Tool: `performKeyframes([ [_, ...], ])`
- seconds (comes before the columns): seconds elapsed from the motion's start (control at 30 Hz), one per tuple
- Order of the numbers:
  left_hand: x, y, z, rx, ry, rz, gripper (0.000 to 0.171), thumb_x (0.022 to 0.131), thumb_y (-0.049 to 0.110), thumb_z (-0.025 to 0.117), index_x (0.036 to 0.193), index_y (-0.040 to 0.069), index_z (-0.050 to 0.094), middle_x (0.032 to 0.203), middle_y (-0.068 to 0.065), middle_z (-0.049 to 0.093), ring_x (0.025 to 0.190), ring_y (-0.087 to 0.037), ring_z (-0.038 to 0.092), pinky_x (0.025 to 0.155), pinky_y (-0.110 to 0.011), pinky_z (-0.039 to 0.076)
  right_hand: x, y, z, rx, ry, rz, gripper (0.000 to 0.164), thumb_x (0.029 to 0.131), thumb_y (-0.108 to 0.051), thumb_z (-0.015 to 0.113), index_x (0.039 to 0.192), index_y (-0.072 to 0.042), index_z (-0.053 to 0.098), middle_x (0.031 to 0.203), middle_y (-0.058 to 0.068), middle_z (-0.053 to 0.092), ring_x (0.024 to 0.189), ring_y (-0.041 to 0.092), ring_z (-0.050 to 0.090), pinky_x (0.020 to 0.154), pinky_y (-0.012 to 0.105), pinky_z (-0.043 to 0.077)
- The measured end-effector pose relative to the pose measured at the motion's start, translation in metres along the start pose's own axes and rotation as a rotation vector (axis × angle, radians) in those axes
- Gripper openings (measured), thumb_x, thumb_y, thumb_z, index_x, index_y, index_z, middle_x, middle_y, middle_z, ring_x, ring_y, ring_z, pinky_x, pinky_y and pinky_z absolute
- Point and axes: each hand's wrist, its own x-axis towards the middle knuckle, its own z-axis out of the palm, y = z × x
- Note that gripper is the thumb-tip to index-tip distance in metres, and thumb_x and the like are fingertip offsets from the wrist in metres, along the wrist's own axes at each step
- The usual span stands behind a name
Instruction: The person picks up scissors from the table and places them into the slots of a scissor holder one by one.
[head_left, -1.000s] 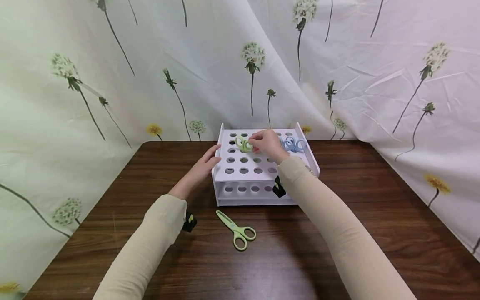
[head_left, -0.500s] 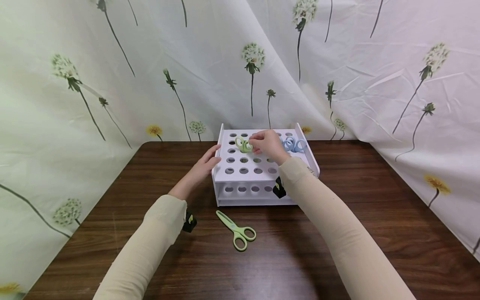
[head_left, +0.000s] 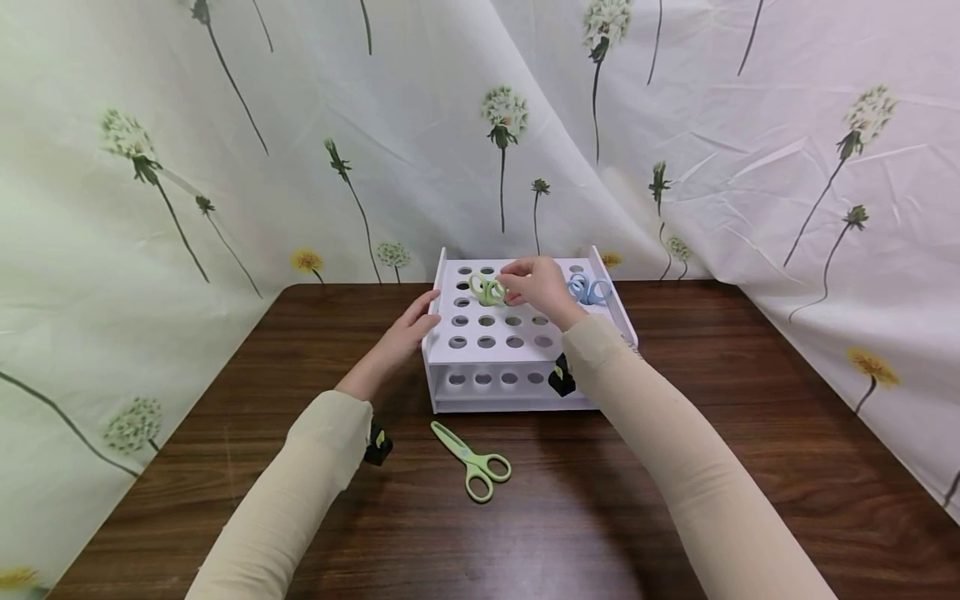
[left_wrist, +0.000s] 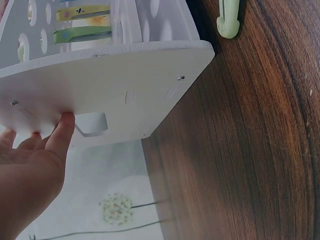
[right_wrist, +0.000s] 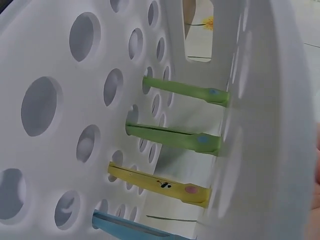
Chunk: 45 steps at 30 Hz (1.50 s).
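A white two-tier rack with rows of round holes stands at the back of the table. Green scissors are upright in it, loops above the top tier. My right hand is over the rack, its finger and thumb pinching at green loops; the fingers partly hide the handle. Below the top tier, the right wrist view has green blades, a yellow blade and a blue blade. My left hand rests relaxed fingers against the rack's left side panel, by its cut-out.
Another green pair of scissors lies on the dark wooden table in front of the rack. Blue scissor loops stick up at the rack's right side. A flowered cloth hangs behind and beside the table.
My right hand has shifted slightly right, covering part of the blue loops and showing more of the green handle. The left hand stays at the side panel.
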Motion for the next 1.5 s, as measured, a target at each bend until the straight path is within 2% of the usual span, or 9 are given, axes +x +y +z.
performKeyframes([
  [0.3,-0.003,0.002,0.001,0.0,-0.001,0.0,0.053,0.099,0.024,0.036,0.148,0.018,0.017,0.15,-0.015,0.011,0.128,-0.032,0.025,0.102,-0.047,0.022,-0.006,-0.003,-0.007,0.017,-0.003,-0.004,0.025,0.089,-0.015,0.062,0.108,0.001,0.064,0.103,0.018,0.061,0.078,0.027,0.063,0.068,0.032,0.052],
  [0.6,-0.002,0.002,0.001,-0.022,-0.014,0.017,0.054,0.099,0.023,0.037,0.148,0.016,0.015,0.15,-0.017,0.009,0.128,-0.033,0.025,0.102,-0.048,0.023,-0.011,-0.004,-0.012,0.043,-0.005,-0.017,0.023,0.088,-0.015,0.063,0.106,0.0,0.065,0.102,0.014,0.061,0.078,0.028,0.063,0.071,0.035,0.051],
  [0.77,-0.001,0.001,0.001,-0.017,-0.01,0.022,0.053,0.099,0.023,0.036,0.148,0.015,0.016,0.15,-0.018,0.012,0.128,-0.032,0.026,0.102,-0.047,0.024,-0.014,-0.005,-0.012,0.057,-0.006,-0.04,0.023,0.088,-0.013,0.064,0.106,0.002,0.065,0.101,0.013,0.059,0.078,0.03,0.062,0.069,0.033,0.052],
  [1.0,0.0,0.0,0.001,-0.026,-0.011,0.017,0.053,0.099,0.023,0.037,0.148,0.015,0.017,0.149,-0.018,0.014,0.125,-0.034,0.03,0.1,-0.048,0.026,-0.019,-0.008,-0.014,0.017,-0.014,-0.057,0.026,0.088,-0.016,0.064,0.107,0.001,0.065,0.101,0.012,0.06,0.081,0.031,0.062,0.067,0.03,0.052],
  [1.3,0.0,-0.001,0.0,-0.011,-0.009,0.018,0.053,0.099,0.023,0.036,0.148,0.015,0.017,0.149,-0.017,0.015,0.127,-0.033,0.028,0.101,-0.048,0.026,-0.026,-0.011,-0.016,0.047,-0.044,-0.079,0.027,0.089,-0.015,0.063,0.109,0.002,0.064,0.107,0.021,0.06,0.086,0.039,0.06,0.068,0.031,0.052],
  [1.5,-0.001,0.0,0.0,-0.021,-0.018,0.008,0.054,0.099,0.024,0.037,0.148,0.017,0.016,0.15,-0.016,0.013,0.127,-0.033,0.028,0.101,-0.048,0.025,-0.03,-0.011,-0.018,0.049,-0.046,-0.108,0.028,0.088,-0.014,0.063,0.11,0.004,0.063,0.104,0.022,0.06,0.073,0.027,0.063,0.065,0.029,0.052],
])
